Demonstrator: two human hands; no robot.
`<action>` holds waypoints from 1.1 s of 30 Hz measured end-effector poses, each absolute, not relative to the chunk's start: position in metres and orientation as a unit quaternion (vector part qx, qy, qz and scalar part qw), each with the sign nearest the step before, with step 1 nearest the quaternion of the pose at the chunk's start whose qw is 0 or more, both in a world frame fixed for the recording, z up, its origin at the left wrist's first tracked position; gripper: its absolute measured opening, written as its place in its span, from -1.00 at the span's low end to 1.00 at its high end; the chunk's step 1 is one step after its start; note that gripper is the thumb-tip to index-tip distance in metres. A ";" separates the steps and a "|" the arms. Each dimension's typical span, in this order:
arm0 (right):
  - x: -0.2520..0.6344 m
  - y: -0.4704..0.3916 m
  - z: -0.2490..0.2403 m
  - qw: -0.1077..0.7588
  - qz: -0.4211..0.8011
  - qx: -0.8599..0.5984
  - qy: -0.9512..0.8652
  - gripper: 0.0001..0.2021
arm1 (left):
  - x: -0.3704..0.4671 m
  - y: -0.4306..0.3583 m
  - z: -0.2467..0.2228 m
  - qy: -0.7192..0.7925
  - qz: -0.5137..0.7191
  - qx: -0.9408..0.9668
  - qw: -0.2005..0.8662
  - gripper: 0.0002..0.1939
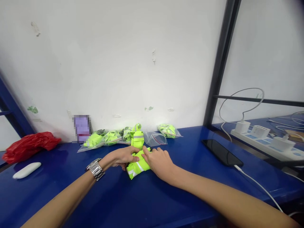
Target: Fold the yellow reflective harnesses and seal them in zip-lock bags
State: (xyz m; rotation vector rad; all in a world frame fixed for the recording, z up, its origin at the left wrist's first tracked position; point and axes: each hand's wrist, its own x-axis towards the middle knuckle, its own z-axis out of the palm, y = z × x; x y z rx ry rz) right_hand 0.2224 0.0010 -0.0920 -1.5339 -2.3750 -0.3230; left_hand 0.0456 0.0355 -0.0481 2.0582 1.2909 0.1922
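Observation:
A neon yellow vest [140, 167] with silvery reflective strips lies partly folded on the blue table [114, 202]. Its narrower upper part stretches toward the wall. My left hand [124, 155], with a metal watch on the wrist, grips the vest's left side between thumb and fingers. From the right, my right hand [159, 161] holds the folded fabric, its thumb near the left thumb and its fingers bent over the right edge. Behind the hands, clear bags with similar yellow vests [112, 137] are lined up, and an open-looking clear bag [155, 138] lies beside them.
Another bagged vest [167, 130] sits by the wall. At left are a red plastic bag [30, 145], a white oval object [27, 170] and a blurred purple item [82, 128]. A black phone [222, 152] with a white cable and a power strip [266, 144] are at right.

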 end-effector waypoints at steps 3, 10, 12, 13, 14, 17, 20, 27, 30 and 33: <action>0.222 -0.001 -0.094 0.167 -0.205 -0.485 -0.834 -0.69 | 0.047 0.040 -0.044 0.517 -0.013 0.796 0.314 -0.63; 0.240 -0.001 -0.093 0.163 -0.183 -0.298 -0.923 -0.46 | 0.052 0.034 -0.057 0.556 -0.006 0.821 0.131 -0.84; 0.242 0.002 -0.091 0.155 -0.157 -0.308 -0.925 -0.52 | 0.056 0.024 -0.064 0.564 0.026 0.824 0.048 -0.82; 0.243 0.003 -0.090 0.150 -0.149 -0.316 -0.925 -0.57 | 0.058 0.019 -0.067 0.548 0.039 0.836 -0.013 -0.79; 0.243 0.005 -0.090 0.145 -0.146 -0.320 -0.925 -0.63 | 0.059 0.015 -0.070 0.515 0.046 0.852 -0.079 -0.76; 0.244 0.009 -0.089 0.147 -0.160 -0.312 -0.925 -0.68 | 0.056 0.009 -0.078 0.385 0.032 0.894 -0.228 -0.73; 0.246 0.014 -0.089 0.167 -0.163 -0.295 -0.927 -0.61 | 0.047 0.005 -0.083 0.366 0.036 0.903 -0.224 -0.76; 0.248 0.026 -0.099 0.168 -0.071 -0.307 -0.934 -0.65 | 0.046 -0.005 -0.088 0.380 0.056 0.905 -0.186 -0.58; 0.245 0.028 -0.105 0.183 -0.083 -0.304 -0.931 -0.68 | 0.047 0.000 -0.094 0.390 0.022 0.893 -0.223 -0.73; 0.243 0.024 -0.105 0.190 -0.059 -0.310 -0.930 -0.69 | 0.041 0.001 -0.098 0.393 0.032 0.896 -0.207 -0.74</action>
